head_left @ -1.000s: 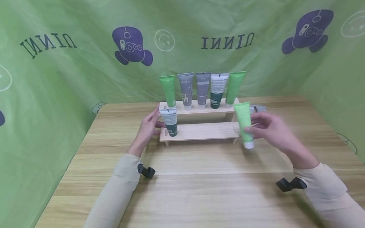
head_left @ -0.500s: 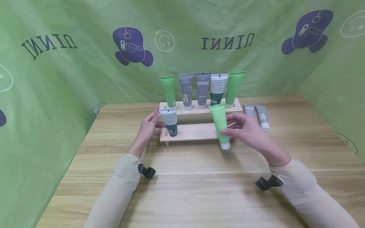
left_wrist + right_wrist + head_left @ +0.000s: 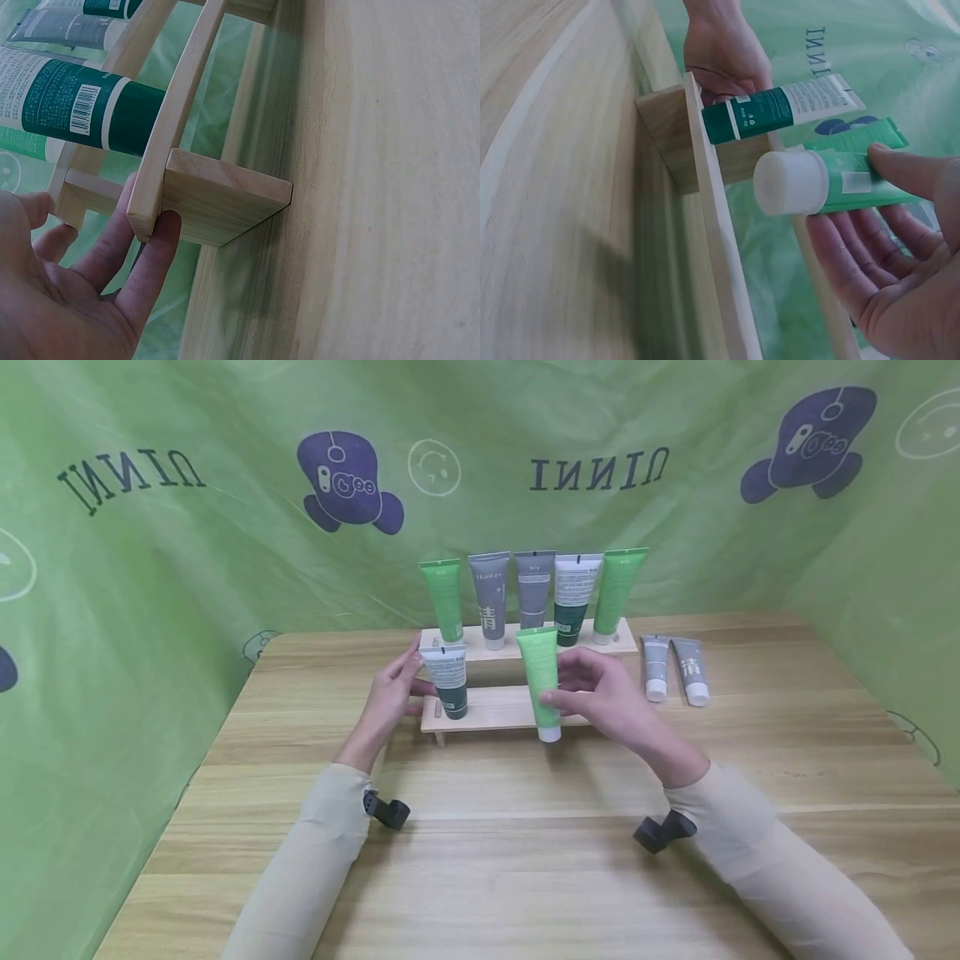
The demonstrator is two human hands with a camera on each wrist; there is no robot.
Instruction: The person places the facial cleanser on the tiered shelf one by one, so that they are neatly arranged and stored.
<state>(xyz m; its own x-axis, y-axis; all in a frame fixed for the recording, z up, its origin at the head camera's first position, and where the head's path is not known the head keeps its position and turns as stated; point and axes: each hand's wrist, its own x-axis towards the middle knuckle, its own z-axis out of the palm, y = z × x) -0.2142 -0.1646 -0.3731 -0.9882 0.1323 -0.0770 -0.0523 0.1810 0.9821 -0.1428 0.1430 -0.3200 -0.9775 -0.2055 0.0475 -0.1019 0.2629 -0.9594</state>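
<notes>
In the head view my right hand (image 3: 611, 697) grips a light green squeeze tube (image 3: 542, 681), white cap down, in front of the lower shelf of a two-tier wooden rack (image 3: 498, 706). In the right wrist view its thumb and fingers hold the tube's body behind the cap (image 3: 791, 182). My left hand (image 3: 388, 697) holds the rack's left end; the left wrist view shows fingertips on both faces of the lower shelf's end. A white and dark green tube (image 3: 447, 681) stands cap down at the left of that shelf.
Several tubes stand on the upper shelf: a green tube (image 3: 444, 597), a grey tube (image 3: 491, 597), a white and dark green one (image 3: 576, 589) among them. Two grey tubes lie on the table (image 3: 480, 860) at right, one a flat grey tube (image 3: 691, 668). A green curtain (image 3: 247, 577) hangs behind.
My right hand has carried the light green tube leftward from the rack's right end to before the lower shelf, lifting it slightly lately. The two grey tubes at right came into full view. My left hand stayed.
</notes>
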